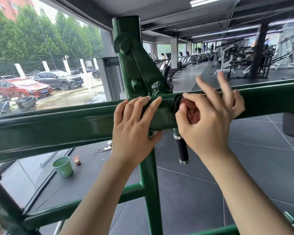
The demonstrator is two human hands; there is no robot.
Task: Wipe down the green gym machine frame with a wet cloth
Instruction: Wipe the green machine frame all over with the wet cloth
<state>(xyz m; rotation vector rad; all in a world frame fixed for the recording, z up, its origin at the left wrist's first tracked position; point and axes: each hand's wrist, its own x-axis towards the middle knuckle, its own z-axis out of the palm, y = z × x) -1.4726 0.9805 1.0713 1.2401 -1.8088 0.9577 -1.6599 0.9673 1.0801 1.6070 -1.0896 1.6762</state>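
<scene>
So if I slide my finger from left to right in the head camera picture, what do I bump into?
Red car → green bucket → left hand → red cloth → right hand.

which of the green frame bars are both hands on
The long horizontal bar at chest height: the left hand rests on it, and the right hand presses the reddish cloth against it.
</scene>
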